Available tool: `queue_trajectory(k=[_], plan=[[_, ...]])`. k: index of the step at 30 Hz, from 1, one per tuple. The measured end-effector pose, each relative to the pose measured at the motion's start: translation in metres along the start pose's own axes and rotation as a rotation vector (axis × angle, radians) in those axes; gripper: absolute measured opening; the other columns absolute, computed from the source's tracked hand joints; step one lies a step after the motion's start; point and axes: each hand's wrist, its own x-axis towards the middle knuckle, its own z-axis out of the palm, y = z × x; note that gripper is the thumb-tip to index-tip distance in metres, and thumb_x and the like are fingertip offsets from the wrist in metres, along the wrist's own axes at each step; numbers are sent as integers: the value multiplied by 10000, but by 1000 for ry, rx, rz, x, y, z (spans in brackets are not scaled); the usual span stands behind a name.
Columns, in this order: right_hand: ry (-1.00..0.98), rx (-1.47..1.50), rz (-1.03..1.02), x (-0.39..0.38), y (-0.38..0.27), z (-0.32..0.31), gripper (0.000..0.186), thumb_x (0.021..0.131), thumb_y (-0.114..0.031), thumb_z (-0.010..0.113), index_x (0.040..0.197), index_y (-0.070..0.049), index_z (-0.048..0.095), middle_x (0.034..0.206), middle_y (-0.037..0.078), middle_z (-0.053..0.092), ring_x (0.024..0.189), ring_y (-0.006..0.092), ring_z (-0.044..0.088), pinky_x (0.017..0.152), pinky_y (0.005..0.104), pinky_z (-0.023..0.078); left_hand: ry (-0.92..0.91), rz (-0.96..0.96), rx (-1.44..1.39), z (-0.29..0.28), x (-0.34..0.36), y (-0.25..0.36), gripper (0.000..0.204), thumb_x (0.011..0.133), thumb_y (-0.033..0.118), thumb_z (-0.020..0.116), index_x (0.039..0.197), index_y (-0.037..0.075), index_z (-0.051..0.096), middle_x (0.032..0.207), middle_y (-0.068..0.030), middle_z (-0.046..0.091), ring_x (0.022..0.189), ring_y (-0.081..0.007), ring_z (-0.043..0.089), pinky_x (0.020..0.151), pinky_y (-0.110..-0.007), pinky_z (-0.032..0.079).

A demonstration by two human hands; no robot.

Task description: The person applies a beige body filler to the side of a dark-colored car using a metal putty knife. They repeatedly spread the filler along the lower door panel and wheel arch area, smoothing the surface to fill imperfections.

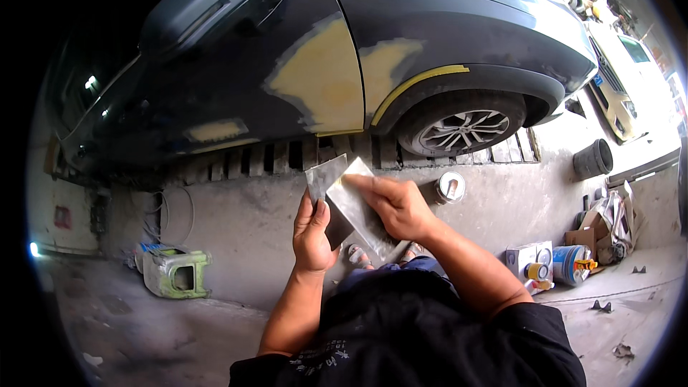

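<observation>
My left hand (312,240) grips a grey flat metal plate (326,178), with its thumb on the near face. In my right hand (401,208) is a lighter, shiny filler spreader (356,213), its thin blade pressed against or just over the plate; I cannot tell whether they touch. A trace of yellowish paste seems to show near the right fingertips. Beyond both hands stands a dark grey car (236,86), with a large yellow filler patch (322,75) on its door and another filler patch (389,64) on the fender. Yellow masking tape (417,86) follows the wheel arch.
An open tin (450,187) stands on the floor near the front wheel (466,129). A worn green-and-grey stool (175,272) lies to the left. Rightward are a black bucket (593,160), a blue can (572,266) and a white box (529,256). A slatted floor grate (287,155) runs beneath the car.
</observation>
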Motion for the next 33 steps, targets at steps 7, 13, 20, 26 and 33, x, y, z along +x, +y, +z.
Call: queue_trajectory(k=[7, 13, 20, 26, 33], plan=[[-64, -52, -58, -31, 17, 13, 411, 881, -65, 565, 1284, -141, 600, 790, 202, 590, 694, 383, 586, 674, 426, 492, -68, -40, 28, -10, 6, 9, 390, 984, 80, 438, 1373, 76, 456, 1315, -96, 544, 1210, -230, 517, 1036, -401, 409], [-1, -195, -208, -3, 12, -17, 433, 871, -57, 570, 1294, -151, 593, 726, 170, 533, 623, 359, 551, 579, 406, 468, -89, -121, -111, -27, -4, 13, 385, 973, 12, 451, 1351, 64, 494, 1295, -89, 568, 1217, -213, 515, 1043, -383, 403], [59, -287, -274, 13, 3, -35, 477, 795, -6, 569, 1265, -77, 600, 666, 142, 492, 569, 316, 504, 533, 397, 442, -195, -360, 252, -54, -10, 19, 406, 971, 26, 484, 1376, 35, 467, 1325, -71, 547, 1201, -156, 515, 1040, -306, 384], [-100, -13, -90, -36, 23, 6, 384, 923, -49, 511, 1296, -107, 580, 860, 206, 616, 760, 399, 601, 720, 392, 495, -213, -151, 61, -13, -2, 13, 591, 979, 343, 520, 1458, 66, 316, 1406, -129, 464, 1282, -254, 464, 1081, -418, 355], [-55, 428, 157, -8, -3, 24, 336, 972, -50, 467, 1291, -6, 566, 1155, 93, 644, 1031, 138, 585, 926, 268, 449, -178, 62, 413, -14, -1, -11, 872, 910, 692, 347, 1455, 17, 253, 1427, -197, 405, 1298, -283, 438, 1090, -417, 332]])
